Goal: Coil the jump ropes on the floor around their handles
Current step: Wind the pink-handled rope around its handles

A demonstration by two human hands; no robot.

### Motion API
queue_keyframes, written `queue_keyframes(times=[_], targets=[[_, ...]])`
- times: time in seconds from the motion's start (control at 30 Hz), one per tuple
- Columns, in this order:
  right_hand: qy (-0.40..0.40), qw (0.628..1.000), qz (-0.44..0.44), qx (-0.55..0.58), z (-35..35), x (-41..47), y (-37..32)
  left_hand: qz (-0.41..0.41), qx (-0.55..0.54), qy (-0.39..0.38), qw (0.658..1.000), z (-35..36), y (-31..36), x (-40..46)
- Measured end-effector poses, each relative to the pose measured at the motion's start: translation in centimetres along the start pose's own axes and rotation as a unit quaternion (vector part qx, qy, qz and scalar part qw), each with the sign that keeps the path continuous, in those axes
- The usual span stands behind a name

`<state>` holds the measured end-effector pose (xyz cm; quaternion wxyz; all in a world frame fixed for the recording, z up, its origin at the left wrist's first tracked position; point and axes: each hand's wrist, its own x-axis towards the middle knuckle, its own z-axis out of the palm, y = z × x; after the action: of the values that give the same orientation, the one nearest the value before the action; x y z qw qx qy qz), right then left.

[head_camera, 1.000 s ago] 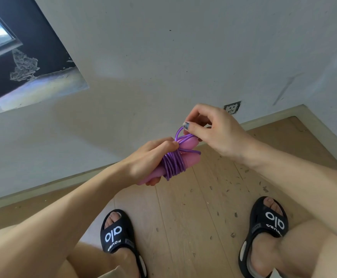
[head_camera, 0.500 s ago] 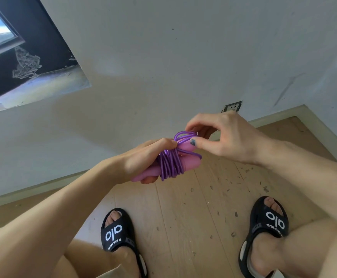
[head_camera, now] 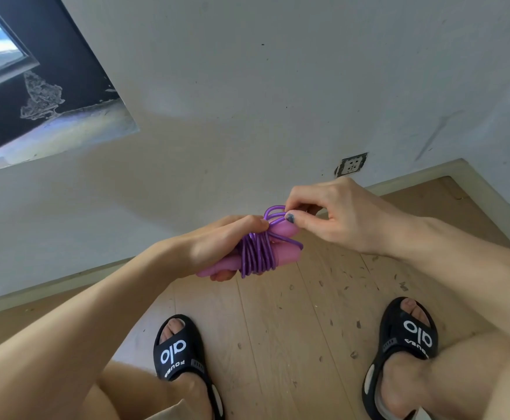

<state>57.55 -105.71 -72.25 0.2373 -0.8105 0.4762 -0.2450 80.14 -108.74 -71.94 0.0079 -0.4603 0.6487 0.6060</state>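
A jump rope with two pink handles (head_camera: pixel 285 256) is held in the air above the wooden floor. Its purple rope (head_camera: pixel 257 256) is wound in several turns around the middle of the handles. My left hand (head_camera: pixel 217 242) grips the handles from the left, fingers curled over the coil's edge. My right hand (head_camera: pixel 335 213) pinches a small loop of purple rope (head_camera: pixel 273 212) at the top of the handles between thumb and forefinger. No other jump rope is in view.
Wooden plank floor (head_camera: pixel 278 344) with scattered dark specks lies below. My feet wear black slides (head_camera: pixel 181 356) (head_camera: pixel 408 338). A white wall with a socket (head_camera: pixel 350 165) and a skirting board runs behind. A dark window frame (head_camera: pixel 20 86) is at upper left.
My right hand has shifted its pinch on the rope's loop at the handle tops, pulling it a little up and right. My left hand keeps its grip, and the bundle has tilted slightly.
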Motion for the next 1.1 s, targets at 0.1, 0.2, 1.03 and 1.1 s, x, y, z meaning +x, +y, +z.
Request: queue_keyframes(times=[0.1,0.2,1.03,1.1], targets=[[-0.002,0.999,-0.02,-0.028,0.3,-0.1,0.0,-0.006,0.009,-0.002,1.0,-0.1,-0.1,0.1],[0.007,0.998,-0.038,-0.052,0.7,-0.1,0.1,-0.013,0.012,-0.005,1.0,0.1,0.0,0.1],[0.073,0.997,-0.008,0.039,1.6,-0.1,0.1,-0.005,0.008,-0.013,1.0,-0.5,-0.1,0.5],[0.07,0.996,0.011,0.059,1.6,-0.2,0.0,-0.005,0.009,-0.02,1.0,-0.5,-0.2,0.4]])
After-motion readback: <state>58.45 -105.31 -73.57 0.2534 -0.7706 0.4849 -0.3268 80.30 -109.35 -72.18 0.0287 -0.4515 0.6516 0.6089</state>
